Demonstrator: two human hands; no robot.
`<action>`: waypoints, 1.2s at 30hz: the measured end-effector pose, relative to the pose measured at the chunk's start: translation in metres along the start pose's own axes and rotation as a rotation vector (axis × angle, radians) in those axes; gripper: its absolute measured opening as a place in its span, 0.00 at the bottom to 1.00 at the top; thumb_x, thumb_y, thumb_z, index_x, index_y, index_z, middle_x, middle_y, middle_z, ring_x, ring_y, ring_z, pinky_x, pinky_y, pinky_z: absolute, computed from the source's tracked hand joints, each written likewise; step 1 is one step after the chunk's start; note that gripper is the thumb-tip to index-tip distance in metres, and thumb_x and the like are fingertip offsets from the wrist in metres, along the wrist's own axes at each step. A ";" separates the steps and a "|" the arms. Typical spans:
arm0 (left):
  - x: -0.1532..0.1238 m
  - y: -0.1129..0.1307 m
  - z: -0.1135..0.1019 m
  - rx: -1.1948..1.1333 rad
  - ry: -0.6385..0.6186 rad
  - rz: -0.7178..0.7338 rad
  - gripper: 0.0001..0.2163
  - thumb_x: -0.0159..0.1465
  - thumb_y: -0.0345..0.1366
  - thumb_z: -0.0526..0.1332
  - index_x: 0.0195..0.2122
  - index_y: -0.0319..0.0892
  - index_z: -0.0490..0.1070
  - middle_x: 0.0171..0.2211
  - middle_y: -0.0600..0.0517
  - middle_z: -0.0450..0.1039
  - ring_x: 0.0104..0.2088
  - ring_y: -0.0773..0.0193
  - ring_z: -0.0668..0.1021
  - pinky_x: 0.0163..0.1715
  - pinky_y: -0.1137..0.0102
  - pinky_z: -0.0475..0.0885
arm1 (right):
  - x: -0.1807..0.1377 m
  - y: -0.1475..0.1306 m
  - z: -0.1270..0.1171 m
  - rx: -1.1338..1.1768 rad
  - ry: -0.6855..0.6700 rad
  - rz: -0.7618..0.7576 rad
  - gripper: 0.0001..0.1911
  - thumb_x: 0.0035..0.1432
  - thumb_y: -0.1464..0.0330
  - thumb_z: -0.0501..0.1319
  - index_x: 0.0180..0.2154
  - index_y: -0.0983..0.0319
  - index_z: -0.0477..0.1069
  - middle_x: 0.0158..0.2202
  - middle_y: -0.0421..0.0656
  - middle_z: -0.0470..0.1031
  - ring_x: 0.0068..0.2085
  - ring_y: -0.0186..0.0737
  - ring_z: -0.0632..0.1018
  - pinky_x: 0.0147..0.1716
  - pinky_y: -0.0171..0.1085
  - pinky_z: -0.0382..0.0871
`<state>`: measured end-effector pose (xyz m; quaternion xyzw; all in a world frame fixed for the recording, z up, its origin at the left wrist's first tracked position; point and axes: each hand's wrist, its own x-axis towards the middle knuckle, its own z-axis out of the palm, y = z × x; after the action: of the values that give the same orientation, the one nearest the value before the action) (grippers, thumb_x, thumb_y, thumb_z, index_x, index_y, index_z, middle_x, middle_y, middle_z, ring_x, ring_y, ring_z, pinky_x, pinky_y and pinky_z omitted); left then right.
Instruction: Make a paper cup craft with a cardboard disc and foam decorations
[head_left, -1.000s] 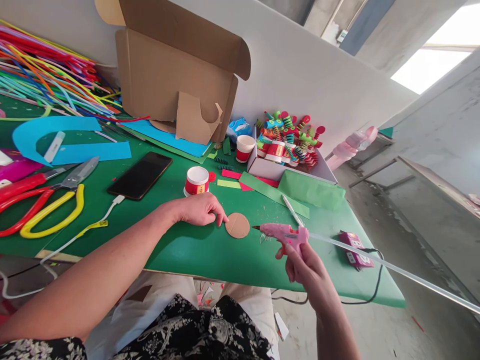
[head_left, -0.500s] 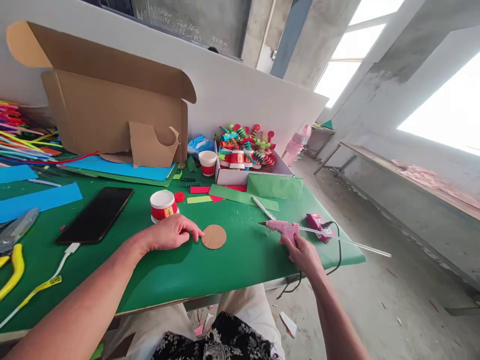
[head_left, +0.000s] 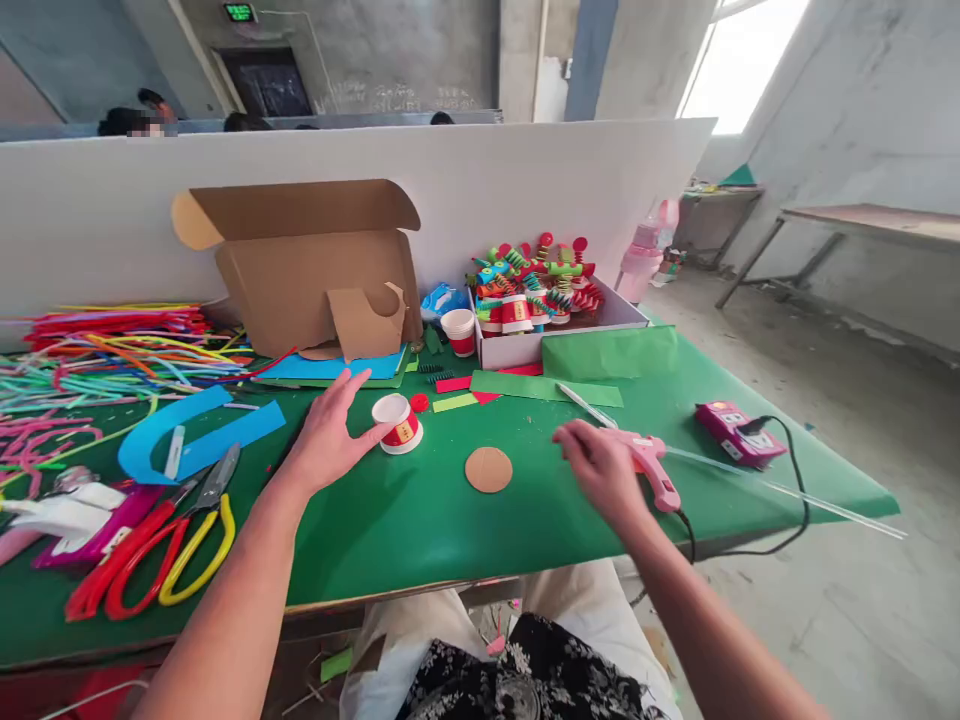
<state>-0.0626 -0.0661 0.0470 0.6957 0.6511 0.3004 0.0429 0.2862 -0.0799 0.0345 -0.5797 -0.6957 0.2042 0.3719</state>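
My left hand is open beside a red-and-white paper cup, its fingers spread and the thumb at the cup's left side. The cup stands upside down; whether the thumb touches it, I cannot tell. In front of my torso, a round cardboard disc lies flat between my hands. My right hand hovers to the right of the disc with fingers curled in and nothing visible in them. Partly behind that hand, a pink glue gun lies on the table, its nozzle hidden and a clear glue stick protruding.
Pliers and scissors lie at left, near pipe cleaners and blue paper strips. Behind are a cardboard box and a white box of colourful figures. A purple box with a cord sits right.
My right hand has let go of the glue gun, which now lies on the table. My left hand has left the disc and opened beside the cup. The view has turned left.
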 end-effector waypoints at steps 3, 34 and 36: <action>0.009 -0.003 0.018 0.016 -0.117 -0.043 0.36 0.58 0.55 0.60 0.65 0.46 0.56 0.66 0.41 0.58 0.66 0.45 0.61 0.61 0.50 0.61 | 0.003 -0.005 0.035 0.056 -0.038 0.012 0.18 0.62 0.58 0.48 0.27 0.59 0.67 0.20 0.38 0.67 0.22 0.34 0.65 0.25 0.33 0.56; -0.024 0.103 0.060 -0.122 -0.280 0.085 0.26 0.54 0.52 0.65 0.52 0.48 0.68 0.49 0.52 0.76 0.46 0.55 0.79 0.43 0.66 0.75 | -0.010 0.009 0.041 -0.129 -0.183 0.188 0.12 0.67 0.66 0.53 0.31 0.59 0.70 0.34 0.41 0.79 0.33 0.36 0.75 0.26 0.35 0.48; -0.024 0.103 0.062 -0.126 -0.275 0.097 0.26 0.54 0.52 0.65 0.53 0.48 0.68 0.49 0.51 0.76 0.46 0.55 0.79 0.43 0.67 0.75 | -0.010 0.009 0.041 -0.124 -0.184 0.186 0.12 0.66 0.66 0.53 0.31 0.59 0.70 0.35 0.41 0.79 0.33 0.36 0.75 0.26 0.35 0.48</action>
<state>0.0577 -0.0833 0.0343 0.7568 0.5846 0.2444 0.1605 0.2619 -0.0814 -0.0009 -0.6426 -0.6813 0.2466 0.2493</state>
